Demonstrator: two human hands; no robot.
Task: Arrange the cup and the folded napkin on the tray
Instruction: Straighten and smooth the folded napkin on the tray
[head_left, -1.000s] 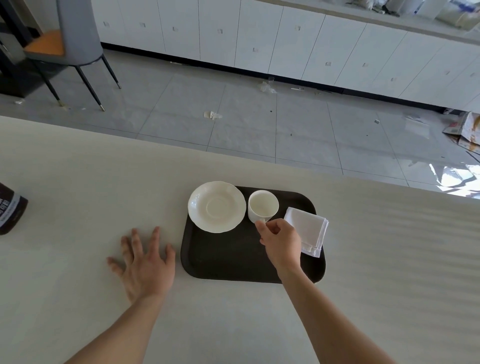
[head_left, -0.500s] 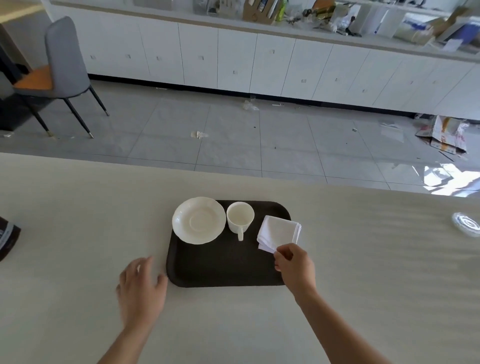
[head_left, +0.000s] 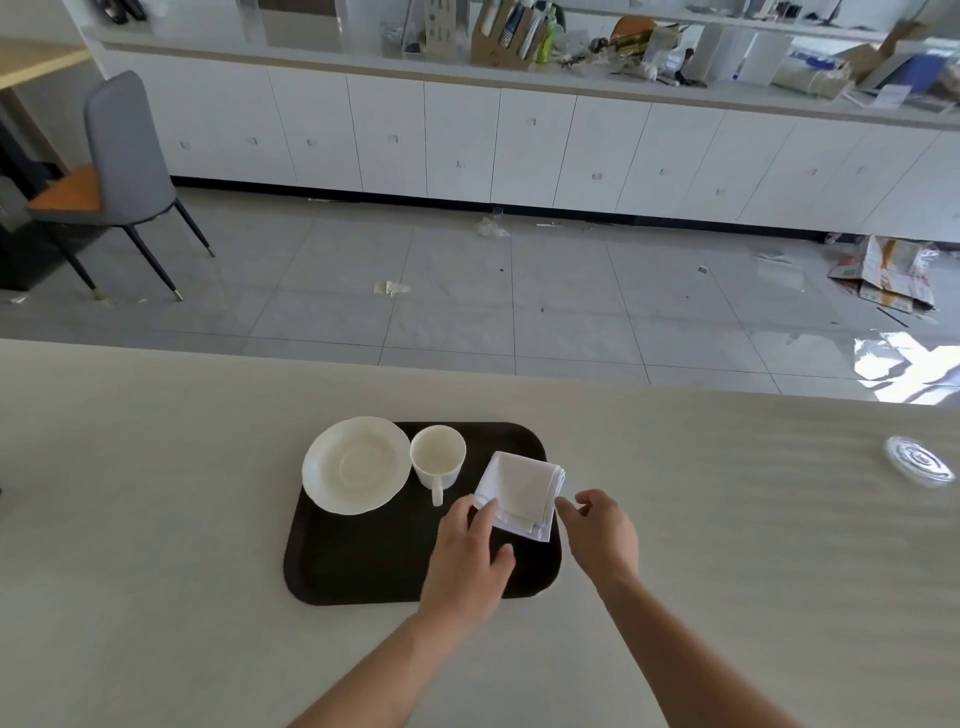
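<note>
A dark brown tray (head_left: 363, 566) lies on the pale table. On its back left rests a white saucer (head_left: 356, 464), partly over the tray's rim. Right of it stands the white cup (head_left: 438, 457), upright, handle toward me. The folded white napkin (head_left: 522, 491) lies on the tray's right side. My left hand (head_left: 467, 551) is over the tray with its fingertips on the napkin's left corner. My right hand (head_left: 602, 535) pinches the napkin's right edge near the tray's rim.
A clear round lid (head_left: 919, 461) lies on the table at the far right. Beyond the table's far edge are a tiled floor with scraps, white cabinets, and a grey chair (head_left: 117, 171) at the left.
My left hand came off the table left of the tray and moved right onto the napkin. My right hand let go of the cup's handle and shifted to the napkin's right edge.
</note>
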